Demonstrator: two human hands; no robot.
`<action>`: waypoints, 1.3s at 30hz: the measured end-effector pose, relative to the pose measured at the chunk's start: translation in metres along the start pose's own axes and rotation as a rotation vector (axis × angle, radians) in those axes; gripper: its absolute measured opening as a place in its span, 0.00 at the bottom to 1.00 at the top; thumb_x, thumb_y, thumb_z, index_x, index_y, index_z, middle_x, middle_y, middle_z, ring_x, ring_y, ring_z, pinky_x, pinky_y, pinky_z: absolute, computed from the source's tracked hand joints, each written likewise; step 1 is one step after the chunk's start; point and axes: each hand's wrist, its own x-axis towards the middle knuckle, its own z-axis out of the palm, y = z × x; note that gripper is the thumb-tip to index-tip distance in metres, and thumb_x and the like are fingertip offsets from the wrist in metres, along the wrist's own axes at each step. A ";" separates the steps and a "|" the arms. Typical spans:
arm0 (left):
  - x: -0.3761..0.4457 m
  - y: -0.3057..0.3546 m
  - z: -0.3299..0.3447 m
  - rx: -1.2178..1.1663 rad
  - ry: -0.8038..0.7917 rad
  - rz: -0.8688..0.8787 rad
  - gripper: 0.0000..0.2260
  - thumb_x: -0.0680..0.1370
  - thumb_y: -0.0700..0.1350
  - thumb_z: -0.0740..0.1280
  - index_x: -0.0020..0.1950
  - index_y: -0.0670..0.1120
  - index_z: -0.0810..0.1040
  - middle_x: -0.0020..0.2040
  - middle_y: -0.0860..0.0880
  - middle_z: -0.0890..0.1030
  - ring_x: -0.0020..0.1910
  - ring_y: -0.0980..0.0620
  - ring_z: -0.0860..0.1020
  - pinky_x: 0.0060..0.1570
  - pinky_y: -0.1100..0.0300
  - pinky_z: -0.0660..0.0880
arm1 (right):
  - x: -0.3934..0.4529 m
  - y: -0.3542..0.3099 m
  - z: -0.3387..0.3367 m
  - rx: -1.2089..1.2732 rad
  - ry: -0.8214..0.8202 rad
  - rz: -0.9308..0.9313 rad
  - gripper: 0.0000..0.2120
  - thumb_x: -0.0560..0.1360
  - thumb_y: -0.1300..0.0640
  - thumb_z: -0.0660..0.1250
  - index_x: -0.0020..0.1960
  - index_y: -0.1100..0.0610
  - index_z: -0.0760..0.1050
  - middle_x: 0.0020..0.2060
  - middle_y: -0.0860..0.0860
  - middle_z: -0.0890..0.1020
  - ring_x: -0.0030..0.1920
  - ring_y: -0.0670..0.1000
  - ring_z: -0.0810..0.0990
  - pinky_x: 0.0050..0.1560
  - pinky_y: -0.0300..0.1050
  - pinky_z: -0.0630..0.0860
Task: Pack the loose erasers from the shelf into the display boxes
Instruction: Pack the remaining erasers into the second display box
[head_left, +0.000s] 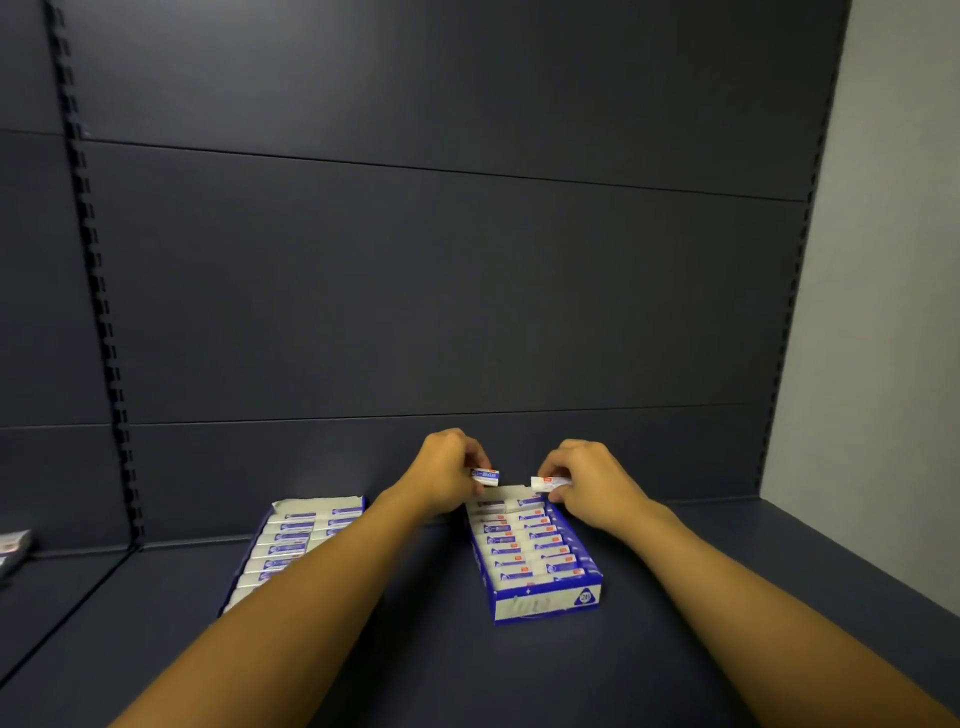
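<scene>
Two blue-and-white display boxes stand on the dark shelf. The right box holds two rows of wrapped erasers and the left box is also filled, partly hidden by my left forearm. Above the right box's far end, my left hand pinches a blue-and-white eraser. Beside it, my right hand pinches another eraser that shows a white end. The two erasers hang a short gap apart.
The dark shelf board stretches to the front. A dark back panel rises behind the boxes, with a slotted upright at the left. Another small packet lies at the far left edge. A pale wall bounds the right.
</scene>
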 end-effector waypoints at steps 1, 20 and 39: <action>0.000 0.000 0.001 -0.001 0.008 -0.015 0.08 0.73 0.37 0.75 0.50 0.46 0.84 0.54 0.50 0.77 0.49 0.54 0.77 0.46 0.66 0.74 | 0.004 0.001 0.002 0.019 -0.001 -0.015 0.13 0.74 0.59 0.74 0.59 0.52 0.81 0.55 0.47 0.78 0.56 0.47 0.77 0.57 0.42 0.77; -0.020 0.000 0.044 -0.027 0.163 -0.079 0.11 0.76 0.45 0.74 0.59 0.51 0.84 0.52 0.56 0.76 0.49 0.59 0.75 0.43 0.73 0.69 | 0.022 0.032 0.048 0.284 0.112 -0.095 0.10 0.75 0.59 0.74 0.55 0.53 0.81 0.52 0.46 0.79 0.52 0.43 0.77 0.46 0.30 0.70; -0.016 0.003 0.056 0.296 0.095 -0.131 0.11 0.74 0.54 0.76 0.55 0.56 0.83 0.52 0.58 0.81 0.58 0.53 0.68 0.54 0.54 0.58 | 0.016 0.046 0.045 0.367 0.121 -0.035 0.11 0.75 0.59 0.73 0.58 0.55 0.80 0.55 0.49 0.79 0.55 0.44 0.76 0.41 0.29 0.71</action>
